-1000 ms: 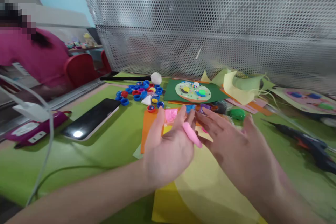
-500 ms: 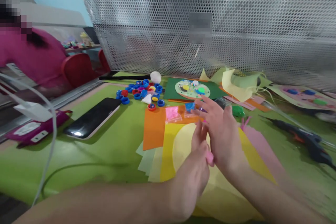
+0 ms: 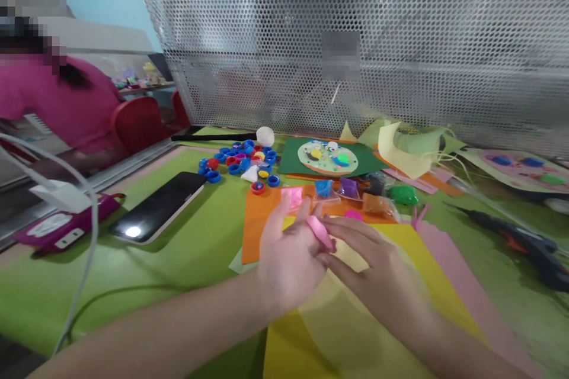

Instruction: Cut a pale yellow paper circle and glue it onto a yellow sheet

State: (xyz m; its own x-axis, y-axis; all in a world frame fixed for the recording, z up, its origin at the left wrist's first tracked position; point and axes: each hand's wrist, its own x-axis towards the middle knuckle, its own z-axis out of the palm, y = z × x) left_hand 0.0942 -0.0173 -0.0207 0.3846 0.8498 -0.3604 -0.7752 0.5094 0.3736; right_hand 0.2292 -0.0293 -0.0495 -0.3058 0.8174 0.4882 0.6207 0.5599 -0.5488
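A short roll of pink clay (image 3: 320, 231) lies across the palm and fingers of my left hand (image 3: 288, 260), whose palm faces up with the fingers stretched out. My right hand (image 3: 373, 266) lies flat over it, fingers extended and pressing on the clay from the right. Both hands hover above yellow paper sheets (image 3: 413, 284) on the green table (image 3: 186, 254). Just beyond the fingers, small bags of coloured clay (image 3: 349, 189) rest on an orange sheet (image 3: 258, 219).
A black phone (image 3: 157, 206) lies at the left, with a pile of bottle caps (image 3: 242, 160) behind it. A round craft piece on dark green paper (image 3: 328, 157) sits at the back. A glue gun (image 3: 520, 240) lies at the right. A person in pink (image 3: 57, 100) sits at the far left.
My hands slid against each other with the pink clay between them: first apart and higher, then pulled close and low, now level again with the right palm over the left.
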